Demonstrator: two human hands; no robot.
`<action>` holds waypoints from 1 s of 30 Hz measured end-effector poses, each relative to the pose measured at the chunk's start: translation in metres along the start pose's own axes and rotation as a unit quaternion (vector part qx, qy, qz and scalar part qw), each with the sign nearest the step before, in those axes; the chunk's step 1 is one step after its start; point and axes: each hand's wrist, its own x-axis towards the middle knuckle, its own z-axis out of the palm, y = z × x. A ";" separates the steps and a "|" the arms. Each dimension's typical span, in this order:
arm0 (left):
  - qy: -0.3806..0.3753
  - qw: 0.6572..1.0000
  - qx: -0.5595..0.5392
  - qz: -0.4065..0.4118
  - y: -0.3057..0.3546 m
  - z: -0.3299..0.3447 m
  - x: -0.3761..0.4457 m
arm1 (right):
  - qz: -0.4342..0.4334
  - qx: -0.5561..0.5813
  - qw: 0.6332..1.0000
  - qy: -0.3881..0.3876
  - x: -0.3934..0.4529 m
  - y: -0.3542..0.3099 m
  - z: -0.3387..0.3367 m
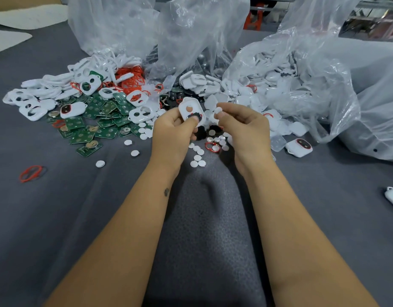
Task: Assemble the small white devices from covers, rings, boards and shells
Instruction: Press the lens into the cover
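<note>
White cover is pinched in the left hand; the right hand pinches a disc, which could slip into the loose discs below.

You hold one white cover up, parts heaped behind it.

Your cover stands tilted, two holes showing, a dark ring in the lower one. Green boards lie piled at left among more white covers and red rings; white shells spill at right, small white discs scattered below.
</note>
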 end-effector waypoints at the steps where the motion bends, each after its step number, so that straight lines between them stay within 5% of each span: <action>1: -0.009 1.000 0.006 0.006 0.000 0.000 -0.001 | 0.004 0.011 1.000 -0.001 0.000 0.000 0.000; 17: -0.058 0.997 0.039 0.019 0.002 0.002 -0.009 | 0.056 0.144 0.988 -0.023 0.000 -0.002 -0.001; 30: -0.084 0.995 0.026 0.037 0.002 0.003 -0.009 | 0.040 0.120 0.992 -0.016 -0.001 -0.004 0.004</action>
